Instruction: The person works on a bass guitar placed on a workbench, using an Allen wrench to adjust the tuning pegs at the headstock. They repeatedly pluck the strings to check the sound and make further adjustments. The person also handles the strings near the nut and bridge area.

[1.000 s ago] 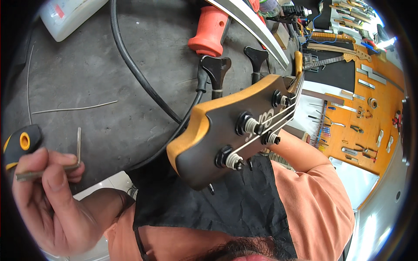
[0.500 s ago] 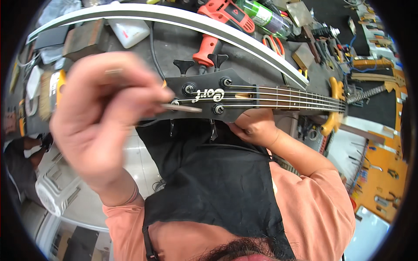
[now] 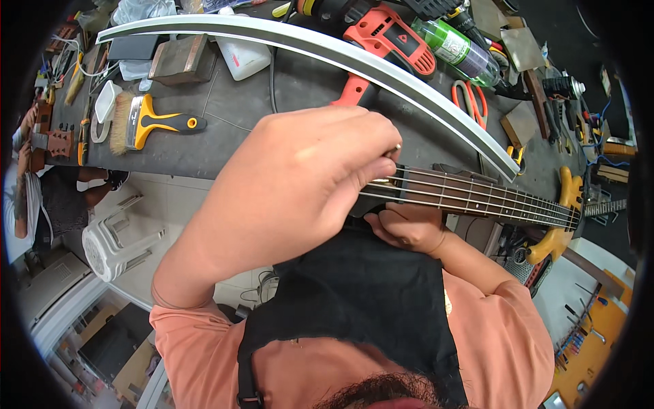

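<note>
The bass guitar (image 3: 484, 196) extends right; over its left end, the left hand (image 3: 320, 163) pinches a mostly hidden hex key (image 3: 398, 146). The right hand (image 3: 410, 228) curls at the near edge, grip unclear; steady support should prevent scratches.

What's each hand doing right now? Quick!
Left hand: closed, pinching a small metal thing, mostly hidden.
Right hand: curled by the guitar neck; can't tell if its grip holds anything.

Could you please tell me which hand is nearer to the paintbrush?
Left: the left hand is to the right of the paintbrush; the right hand is farther right, at the near edge of the guitar neck.
</note>
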A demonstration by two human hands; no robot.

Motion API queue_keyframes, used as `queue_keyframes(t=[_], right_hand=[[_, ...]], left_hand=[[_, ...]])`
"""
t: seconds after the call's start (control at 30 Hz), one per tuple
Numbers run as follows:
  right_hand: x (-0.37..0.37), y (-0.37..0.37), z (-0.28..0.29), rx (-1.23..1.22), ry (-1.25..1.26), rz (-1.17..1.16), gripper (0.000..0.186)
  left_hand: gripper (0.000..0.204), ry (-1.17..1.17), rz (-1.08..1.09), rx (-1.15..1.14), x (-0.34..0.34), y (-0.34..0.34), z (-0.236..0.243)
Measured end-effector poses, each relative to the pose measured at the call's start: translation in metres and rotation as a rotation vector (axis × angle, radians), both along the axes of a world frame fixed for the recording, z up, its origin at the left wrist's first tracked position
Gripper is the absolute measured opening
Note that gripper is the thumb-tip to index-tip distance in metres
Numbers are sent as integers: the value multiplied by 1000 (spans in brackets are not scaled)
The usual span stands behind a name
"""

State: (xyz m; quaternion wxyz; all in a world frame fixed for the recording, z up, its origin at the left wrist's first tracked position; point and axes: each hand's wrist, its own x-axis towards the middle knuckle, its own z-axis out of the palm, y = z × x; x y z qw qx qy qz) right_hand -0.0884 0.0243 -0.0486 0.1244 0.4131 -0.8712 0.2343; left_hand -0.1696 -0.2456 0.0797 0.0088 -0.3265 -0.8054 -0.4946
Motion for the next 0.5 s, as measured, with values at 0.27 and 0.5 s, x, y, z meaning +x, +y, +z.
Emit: queue_keyframes(t=[0.27, 0.5], right_hand=[[-2, 5, -3, -96, -170, 112, 35], [-7, 8, 0, -125, -252, 178, 26]], left_hand=[[14, 37, -83, -127, -10, 10, 9], [17, -1, -94, -219, -13, 11, 13]])
